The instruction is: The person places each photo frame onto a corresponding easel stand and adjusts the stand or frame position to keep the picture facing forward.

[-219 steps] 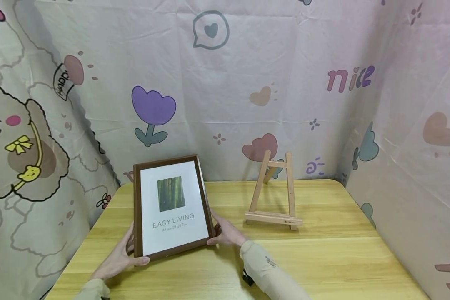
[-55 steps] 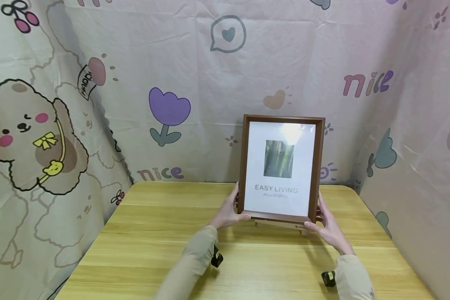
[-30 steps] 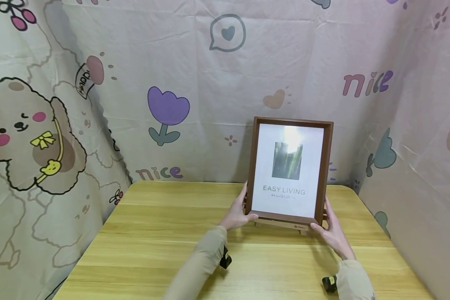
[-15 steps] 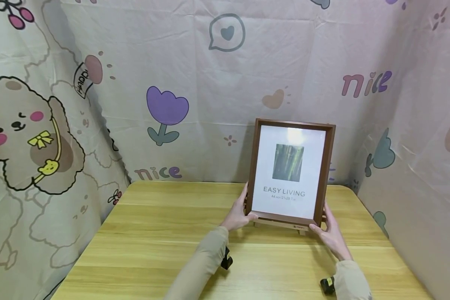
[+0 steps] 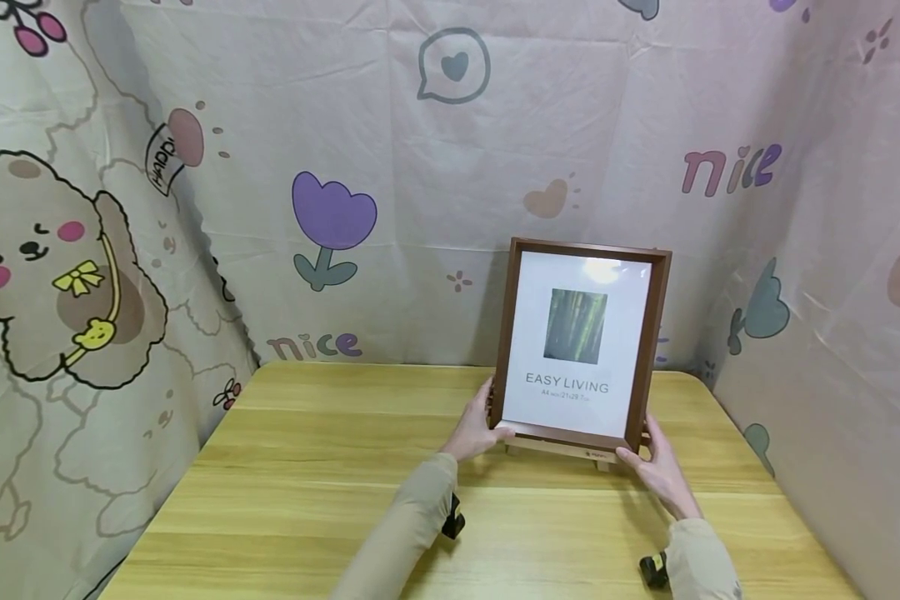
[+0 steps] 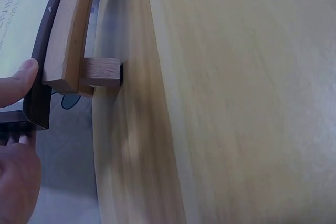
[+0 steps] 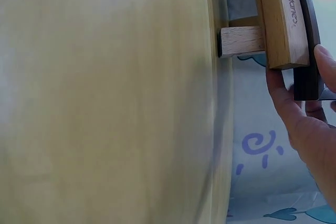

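Note:
A brown picture frame [image 5: 576,417] with a white "EASY LIVING" insert leans back on a small wooden easel [image 5: 562,450], which it mostly hides. In the head view my left hand [image 5: 474,429] grips the frame's lower left corner, thumb on the front. Opposite it, my right hand [image 5: 662,471] holds the lower right corner the same way. The left wrist view has the thumb [image 6: 21,80] on the frame's dark edge, just above the easel's ledge [image 6: 68,35]. In the right wrist view a finger [image 7: 281,95] reaches the end of the ledge [image 7: 283,19].
The wooden table [image 5: 307,467] extends to the left and in front of the easel. A patterned cloth [image 5: 435,167] hangs behind and along both sides. A small black device [image 5: 453,517] sits at the left wrist, another device [image 5: 654,571] at the right.
The frame, earlier held tilted at the table's left, has moved right onto the easel. Over the last second it has settled slightly lower, top leaning back, both hands staying on its lower corners.

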The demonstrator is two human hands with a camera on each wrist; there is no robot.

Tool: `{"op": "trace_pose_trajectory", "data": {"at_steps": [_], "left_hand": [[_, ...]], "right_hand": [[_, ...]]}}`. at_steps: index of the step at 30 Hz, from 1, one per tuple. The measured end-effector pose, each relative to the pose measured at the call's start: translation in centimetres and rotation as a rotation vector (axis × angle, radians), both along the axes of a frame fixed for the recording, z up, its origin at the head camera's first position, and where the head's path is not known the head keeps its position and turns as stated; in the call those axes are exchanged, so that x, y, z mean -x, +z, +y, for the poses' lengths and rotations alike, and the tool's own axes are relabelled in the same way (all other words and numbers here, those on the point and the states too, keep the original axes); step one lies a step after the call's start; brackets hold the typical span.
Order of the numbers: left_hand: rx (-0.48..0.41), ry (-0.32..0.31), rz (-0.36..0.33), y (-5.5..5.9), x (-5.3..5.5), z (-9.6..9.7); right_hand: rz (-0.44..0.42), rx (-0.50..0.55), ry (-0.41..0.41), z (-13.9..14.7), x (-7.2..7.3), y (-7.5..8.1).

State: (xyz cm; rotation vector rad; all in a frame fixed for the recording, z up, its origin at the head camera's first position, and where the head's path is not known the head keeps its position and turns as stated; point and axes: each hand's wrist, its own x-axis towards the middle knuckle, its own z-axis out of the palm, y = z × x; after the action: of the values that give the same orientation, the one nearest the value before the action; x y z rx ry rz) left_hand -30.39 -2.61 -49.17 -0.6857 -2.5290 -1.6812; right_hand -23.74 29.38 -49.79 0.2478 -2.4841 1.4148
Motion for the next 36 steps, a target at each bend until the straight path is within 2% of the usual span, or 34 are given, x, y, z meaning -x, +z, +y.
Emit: {"op": "trace_pose_trajectory", "data": {"at_steps": [3,7,10,22,29,36], "left_hand": [[-0.021,-0.006,-0.019,-0.3,0.0,-0.2],[-0.090,-0.054,-0.042,-0.7,0.1,-0.3],[-0.119,-0.081,-0.059,-1.0,0.2,-0.3],[-0.052,-0.024,-0.087,-0.9,0.0,0.1],[-0.085,-0.038,-0.090,-1.0,0.0,0.2],[-0.041,-0.028,-0.092,-1.0,0.0,0.2]], "right_hand": [[-0.056,0.012,0.006,0.0,0.0,0.1],[-0.125,0.055,0.015,-0.1,0.0,0.1],[-0.145,0.082,0.018,-0.1,0.0,0.1],[-0.126,0.100,0.002,-0.2,0.3,-0.2],[-0.168,0.099,-0.013,-0.2,0.2,-0.1],[-0.196,0.099,-0.015,-0.1,0.4,-0.1]]}}
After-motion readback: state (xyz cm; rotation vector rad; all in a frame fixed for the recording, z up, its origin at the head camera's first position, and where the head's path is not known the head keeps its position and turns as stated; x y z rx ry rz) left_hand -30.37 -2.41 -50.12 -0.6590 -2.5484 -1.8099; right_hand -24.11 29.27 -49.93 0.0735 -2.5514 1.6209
